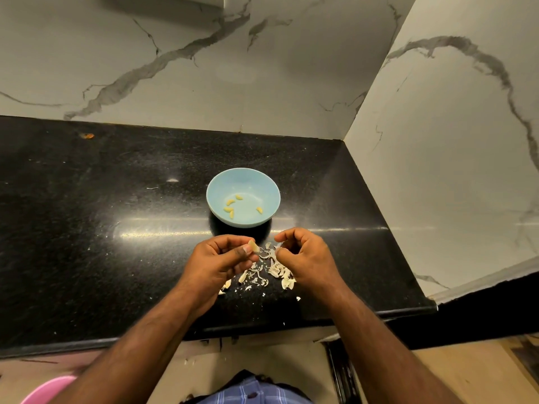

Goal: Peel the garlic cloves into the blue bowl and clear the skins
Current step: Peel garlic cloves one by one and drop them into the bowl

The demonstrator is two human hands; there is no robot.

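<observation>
A light blue bowl point(243, 182) stands on the black counter and holds several peeled yellowish garlic cloves point(230, 202). Just in front of it, my left hand point(217, 262) pinches a pale garlic clove point(253, 246) between thumb and fingertips. My right hand point(306, 258) hovers close to its right with fingers curled; thumb and forefinger are pinched together, and I cannot tell whether a scrap of skin is between them. A loose heap of papery garlic skins point(268, 272) lies on the counter below and between both hands.
The black granite counter point(102, 228) runs left and ends at a marble wall on the right point(437, 170) and behind. Its front edge point(262, 325) is near my body. Small skin flecks lie on the floor. A pink tub rim point(46, 389) shows at the bottom left.
</observation>
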